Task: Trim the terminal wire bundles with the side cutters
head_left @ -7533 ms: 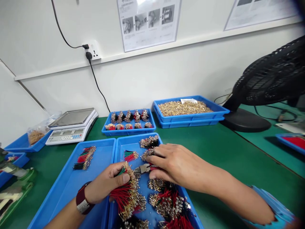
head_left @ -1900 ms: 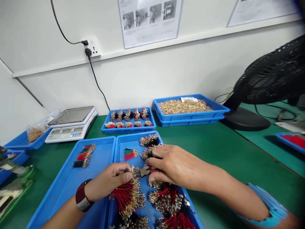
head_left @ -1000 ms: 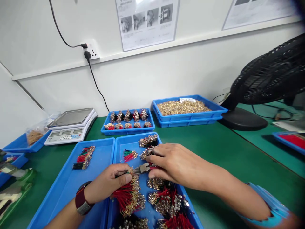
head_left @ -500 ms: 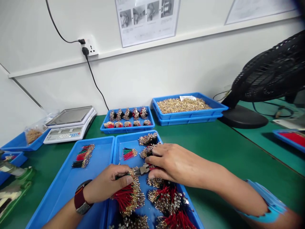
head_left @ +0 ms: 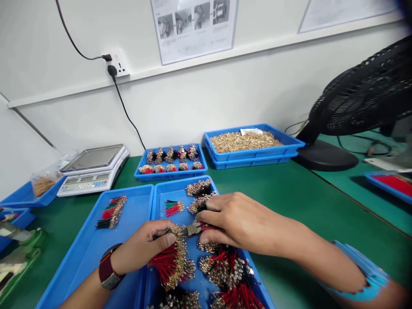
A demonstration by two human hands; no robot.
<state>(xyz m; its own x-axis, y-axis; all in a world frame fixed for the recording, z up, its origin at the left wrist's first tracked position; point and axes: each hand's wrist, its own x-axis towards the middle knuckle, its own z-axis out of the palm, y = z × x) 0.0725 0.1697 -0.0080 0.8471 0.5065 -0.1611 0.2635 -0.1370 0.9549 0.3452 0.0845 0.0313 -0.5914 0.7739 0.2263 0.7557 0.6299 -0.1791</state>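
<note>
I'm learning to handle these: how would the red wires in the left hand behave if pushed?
The red wires would likely flex, looking thin, and may splay, since they fan out. Gold tips probably make one end heavier.

The wires [head_left: 164,262] in my left hand [head_left: 149,244] are mostly red, tipped gold; the pliers [head_left: 192,229] in my right hand [head_left: 238,223], grey. The tray [head_left: 170,192] beneath both is blue. Beyond my left hand, a bundle [head_left: 112,212] has a red band between dark ones. My left wrist's strap [head_left: 105,262] is maroon.
</note>
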